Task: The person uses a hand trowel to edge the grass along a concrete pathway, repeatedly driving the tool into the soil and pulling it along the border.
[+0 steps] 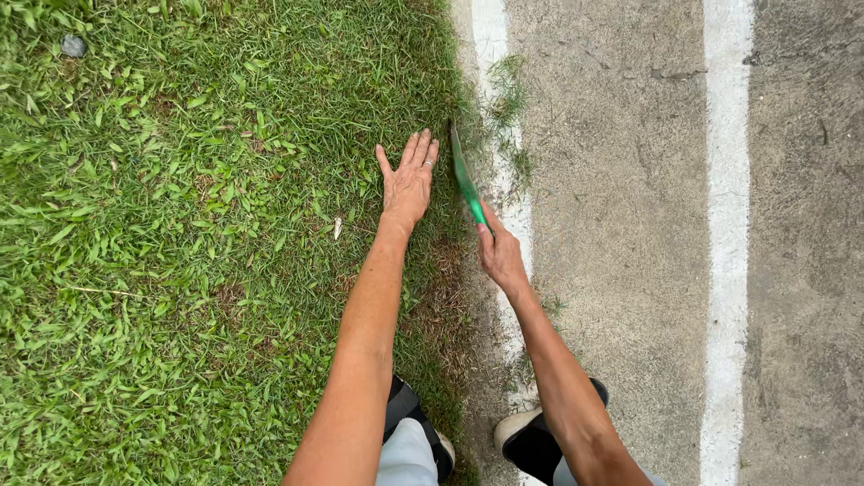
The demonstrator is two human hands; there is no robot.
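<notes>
- The person's left hand [408,184] lies flat on the grass [180,252], fingers straight, close together and pointing to about twelve o'clock. It holds nothing; a ring shows on one finger. The palm seems to press the blades down and away from the edge, which would keep them clear of the tool.
- The right hand [499,256] is wrapped around the lower end of a green blade [465,180] — a long, thin tool, blurred with motion. Its fingers are closed on the grip, though exactly how they wrap it cannot be told from this angle.
- The green blade runs from the right hand up toward eleven o'clock, its tip at the line where grass meets pavement [612,225]. It sits just beside the left hand's fingertips, at their three o'clock, apart from them. It is held nearly along the border, probably so that it follows the edge.
- A white painted line [493,36] runs along the pavement's rim, with stray grass tufts [511,99] over it at one o'clock from the blade tip. A second white stripe [727,225] lies well apart, at three o'clock.
- At six o'clock two dark shoes [540,436] straddle the border — one on the grass, one on the pavement.
- A small grey stone [74,45] lies in the grass at ten o'clock, far from both hands.
</notes>
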